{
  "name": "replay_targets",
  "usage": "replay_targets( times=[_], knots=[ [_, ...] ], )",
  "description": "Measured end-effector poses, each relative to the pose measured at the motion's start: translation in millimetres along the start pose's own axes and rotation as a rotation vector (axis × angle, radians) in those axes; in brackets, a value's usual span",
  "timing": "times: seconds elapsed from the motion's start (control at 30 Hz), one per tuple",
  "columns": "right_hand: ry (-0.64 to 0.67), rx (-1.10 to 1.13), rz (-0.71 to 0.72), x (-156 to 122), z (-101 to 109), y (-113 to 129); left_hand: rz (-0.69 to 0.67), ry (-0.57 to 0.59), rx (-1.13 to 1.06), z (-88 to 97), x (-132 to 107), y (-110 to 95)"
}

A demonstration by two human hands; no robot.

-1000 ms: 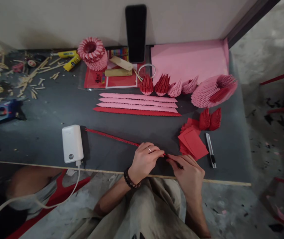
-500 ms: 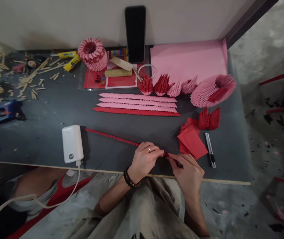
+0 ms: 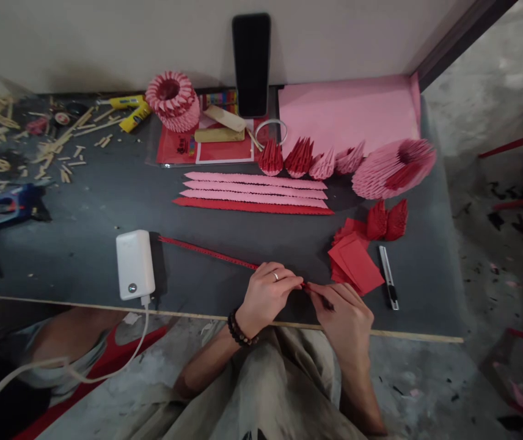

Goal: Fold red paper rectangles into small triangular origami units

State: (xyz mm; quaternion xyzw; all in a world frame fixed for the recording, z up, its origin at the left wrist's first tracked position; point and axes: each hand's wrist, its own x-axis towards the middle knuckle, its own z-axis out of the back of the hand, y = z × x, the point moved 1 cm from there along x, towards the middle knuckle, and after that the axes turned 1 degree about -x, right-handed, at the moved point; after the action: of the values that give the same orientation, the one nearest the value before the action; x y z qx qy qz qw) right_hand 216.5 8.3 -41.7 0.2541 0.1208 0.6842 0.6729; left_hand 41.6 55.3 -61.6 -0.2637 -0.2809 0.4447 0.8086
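Note:
A long thin red strip of folded paper (image 3: 209, 251) slants across the dark tabletop, and its right end runs under my left hand (image 3: 265, 294). That hand is closed around the strip, thumb and forefinger pinched at the end. Close against those fingertips, my right hand (image 3: 346, 313) pinches a small bit of red paper at the same end. Whether this bit is a separate piece or part of the strip, I cannot tell. Just beyond the right hand lies a pile of red paper rectangles (image 3: 357, 261), with a utility knife (image 3: 388, 278) beside it.
Three pink folded strips (image 3: 255, 184) and a red one (image 3: 252, 206) lie farther back. Folded-paper shapes (image 3: 392, 168) and a leaning phone (image 3: 251, 64) line the rear. On the left are a white power bank (image 3: 135, 264), a blue tool (image 3: 11, 205) and wood scraps (image 3: 53, 146).
My right hand has shifted slightly left, closer to the left fingertips. The left hand keeps its grip, and the whole view has moved a little.

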Motion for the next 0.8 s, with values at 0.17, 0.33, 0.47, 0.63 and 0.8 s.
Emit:
replay_targets(
  times=[0.17, 0.33, 0.47, 0.63, 0.8],
  knots=[
    [0.05, -0.028, 0.038, 6, -5, 1, -0.011, -0.013, 0.006, -1.4, -1, 1],
    [0.047, 0.105, 0.033, 5, -3, -7, 0.025, 0.001, 0.01, -0.1, -1, -1],
    [-0.08, 0.141, -0.035, -1, -2, -7, 0.03, 0.023, 0.003, 0.7, -2, -1],
    [-0.134, 0.127, -0.032, -3, -8, 0, 0.015, 0.001, 0.011, 0.6, -1, 0],
    [-0.202, 0.109, -0.038, -8, -14, -1, 0.034, -0.001, 0.006, 0.3, -2, 0]
  ],
)
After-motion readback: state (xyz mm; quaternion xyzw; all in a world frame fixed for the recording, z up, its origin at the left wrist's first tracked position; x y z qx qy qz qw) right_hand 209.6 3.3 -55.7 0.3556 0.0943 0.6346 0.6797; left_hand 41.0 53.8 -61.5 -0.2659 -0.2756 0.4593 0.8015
